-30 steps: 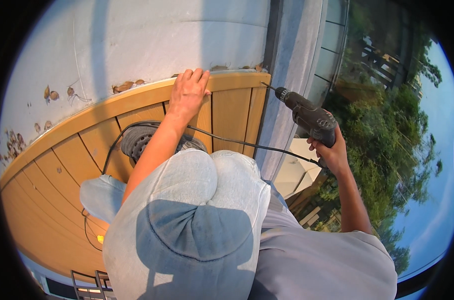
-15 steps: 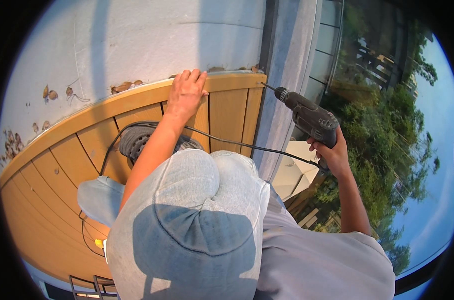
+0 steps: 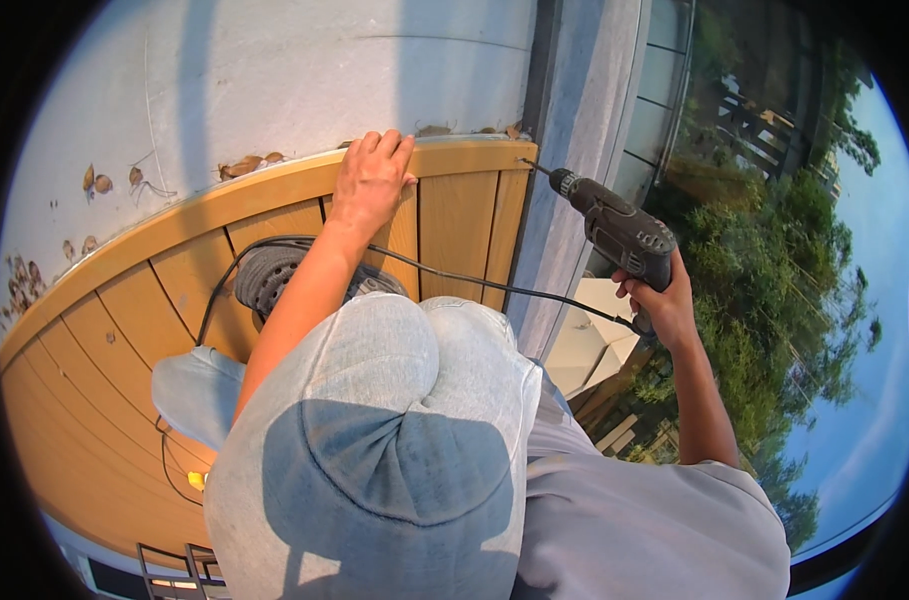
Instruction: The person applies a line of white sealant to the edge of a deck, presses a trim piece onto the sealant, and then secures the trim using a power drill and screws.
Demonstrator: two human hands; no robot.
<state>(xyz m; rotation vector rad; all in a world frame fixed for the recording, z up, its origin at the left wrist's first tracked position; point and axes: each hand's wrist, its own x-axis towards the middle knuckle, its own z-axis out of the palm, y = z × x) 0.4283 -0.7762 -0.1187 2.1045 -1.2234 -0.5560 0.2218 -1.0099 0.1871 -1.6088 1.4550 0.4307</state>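
Note:
My right hand [image 3: 664, 300] is wrapped round the handle of a dark corded power drill [image 3: 619, 230]. The drill's thin bit points left, its tip at the right end of an orange-brown edge board [image 3: 274, 195] that borders the plank deck. My left hand [image 3: 371, 185] lies over this board, fingers stretched across its far edge and the thumb apart. From the drill's handle a black cord [image 3: 454, 273] runs left across the planks and behind my left forearm. Whether the tip sits in the wood or just touches it, I cannot tell.
A pale wall or slab [image 3: 304, 80] with dry leaves [image 3: 239, 167] borders the board. A grey post [image 3: 584, 130] stands at the deck's right end, with trees [image 3: 774, 280] beyond. My grey shoe [image 3: 269, 275] rests on the planks [image 3: 454, 235]. A black metal rack [image 3: 174, 570] is at lower left.
Both hands and the drill hold nearly the same places. The whole view has shifted slightly, and the drill bit still meets the board's right end.

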